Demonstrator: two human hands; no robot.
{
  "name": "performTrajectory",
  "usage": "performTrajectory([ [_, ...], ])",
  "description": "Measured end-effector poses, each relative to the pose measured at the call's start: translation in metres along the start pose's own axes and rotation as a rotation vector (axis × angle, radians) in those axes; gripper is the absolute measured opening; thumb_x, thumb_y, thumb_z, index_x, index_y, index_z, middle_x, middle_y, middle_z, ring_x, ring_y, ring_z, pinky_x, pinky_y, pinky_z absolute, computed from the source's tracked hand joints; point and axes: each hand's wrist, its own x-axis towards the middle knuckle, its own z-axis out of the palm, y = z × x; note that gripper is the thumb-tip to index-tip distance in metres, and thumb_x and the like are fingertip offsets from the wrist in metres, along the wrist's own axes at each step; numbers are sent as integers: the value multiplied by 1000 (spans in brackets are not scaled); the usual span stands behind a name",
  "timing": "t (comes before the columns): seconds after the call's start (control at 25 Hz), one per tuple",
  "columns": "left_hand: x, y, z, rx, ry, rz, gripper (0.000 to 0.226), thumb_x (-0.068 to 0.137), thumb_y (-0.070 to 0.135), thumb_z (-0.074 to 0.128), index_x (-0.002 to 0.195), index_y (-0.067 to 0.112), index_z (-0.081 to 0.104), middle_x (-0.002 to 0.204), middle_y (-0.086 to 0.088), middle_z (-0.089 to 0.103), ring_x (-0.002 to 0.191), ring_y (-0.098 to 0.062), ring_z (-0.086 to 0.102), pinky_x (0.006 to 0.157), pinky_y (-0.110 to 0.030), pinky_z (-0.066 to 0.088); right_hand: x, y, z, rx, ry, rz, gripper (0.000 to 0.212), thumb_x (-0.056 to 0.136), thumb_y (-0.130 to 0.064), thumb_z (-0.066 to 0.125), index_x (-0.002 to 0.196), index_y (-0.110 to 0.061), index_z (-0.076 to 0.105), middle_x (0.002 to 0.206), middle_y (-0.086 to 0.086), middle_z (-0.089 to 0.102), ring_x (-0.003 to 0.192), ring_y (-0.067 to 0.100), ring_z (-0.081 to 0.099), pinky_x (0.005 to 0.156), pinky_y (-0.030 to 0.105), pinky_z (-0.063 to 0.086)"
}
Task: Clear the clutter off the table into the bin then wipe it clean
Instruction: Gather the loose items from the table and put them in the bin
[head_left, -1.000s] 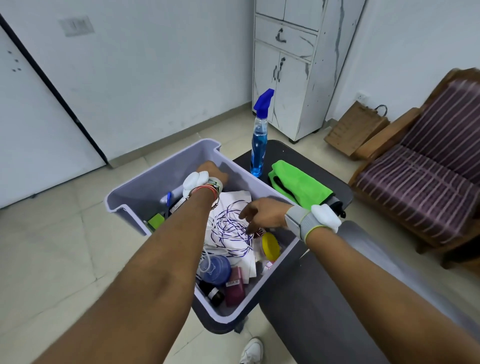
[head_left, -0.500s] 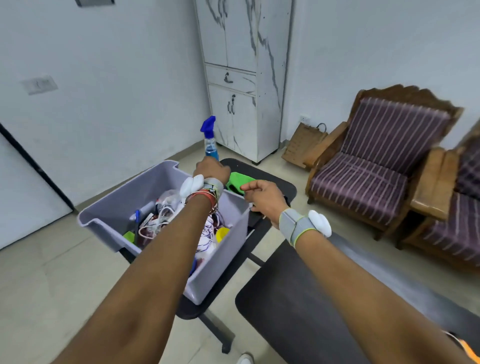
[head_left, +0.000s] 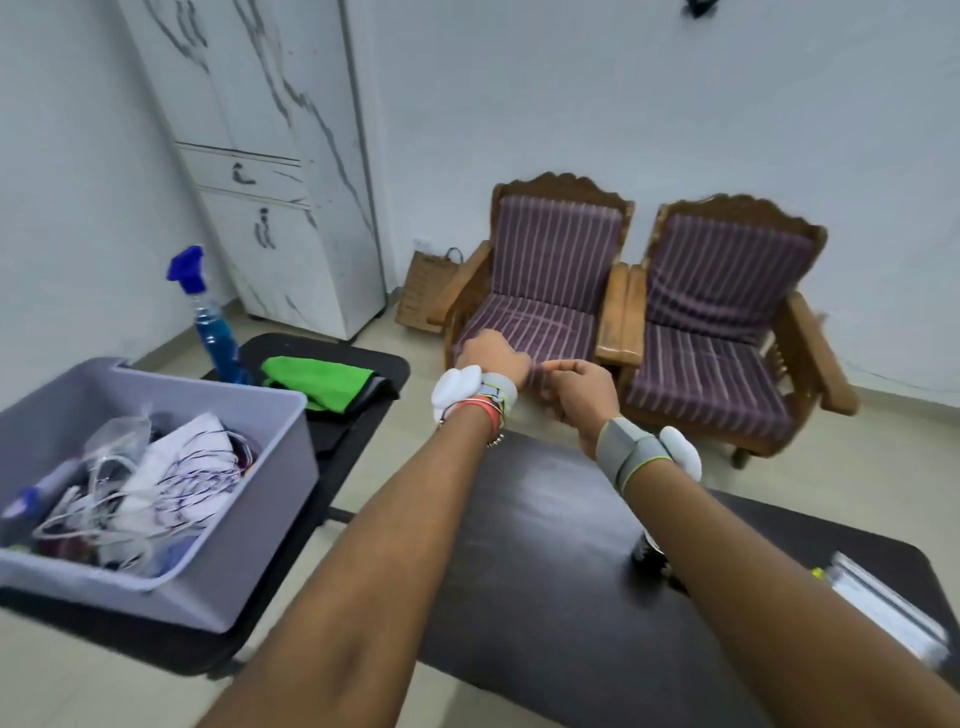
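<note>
On the dark table a small container stood beside the right forearm, risking a knock; left hand and right hand hovered curled, apparently empty.

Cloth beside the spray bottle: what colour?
Bright green; the cloth shows best in the head view.

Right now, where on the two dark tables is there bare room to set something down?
The long table is bare on its left and middle, up to the dark container. Its right end holds that and a white stack. The side table is crowded: grey bin, spray bottle, green cloth.
</note>
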Motion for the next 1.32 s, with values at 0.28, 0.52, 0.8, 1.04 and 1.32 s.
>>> performTrajectory([
  [0.28,-21,61,107,8,-264,185,22,81,21,55,87,6,71,89,-15,72,79,-34,70,80,-38,58,12,40,-110,107,301,132,17,91,-7,49,89,-20,59,85,3,60,74,18,56,60,29,49],
  [0.52,-46,88,229,10,-628,277,21,82,10,49,85,10,69,95,-15,72,88,-35,70,78,-41,59,19,133,-199,196,633,366,17,89,-4,47,86,-17,58,71,5,56,57,17,51,54,29,43],
  [0.8,-97,110,356,165,-828,422,19,84,12,54,90,13,72,101,-9,72,97,-28,66,84,-28,50,3,216,-288,209,768,616,17,87,-11,52,75,-16,64,67,7,56,52,18,48,43,23,38],
  [1.04,-139,140,455,190,-924,402,22,84,10,55,98,11,72,102,-9,72,97,-27,66,83,-27,51,15,267,-371,360,826,695,14,89,-6,49,89,-13,61,63,5,47,46,15,40,35,13,32],
  [1.32,-162,171,581,259,-970,479,29,82,10,62,111,14,64,123,-14,56,114,-29,54,97,-28,43,55,328,-470,310,784,753,19,83,-4,48,68,-13,54,61,5,46,46,17,41,38,21,34],
])
